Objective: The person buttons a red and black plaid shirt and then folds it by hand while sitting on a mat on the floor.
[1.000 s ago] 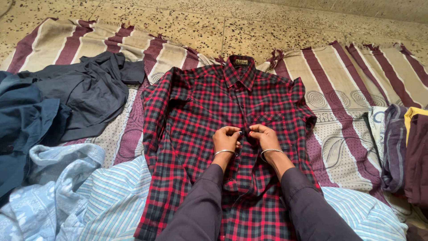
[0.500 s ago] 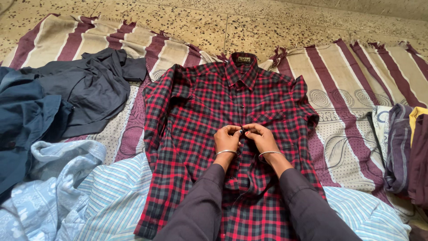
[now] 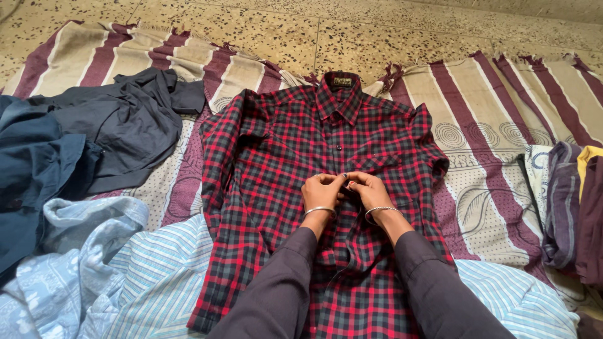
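Where the striped mat [image 3: 496,107] reaches its left edge, two dark garments lie crumpled — a navy one [image 3: 38,169] and a charcoal one [image 3: 119,119] — with a pale blue printed cloth [image 3: 75,251] and a light blue striped cloth [image 3: 163,270] below them near the front edge. One red-and-black checked shirt [image 3: 270,163] lies flat, face up, at the middle of the mat, collar toward the far edge. Both hands rest on its button placket, touching each other: the left hand [image 3: 322,191] and the right hand [image 3: 369,190] have fingers curled narrow, fingertips pinching the shirt's front edges together — whether a button sits between them cannot be told. Each wrist wears one silver bangle. At the right edge lies a purple-and-yellow pile [image 3: 575,201].
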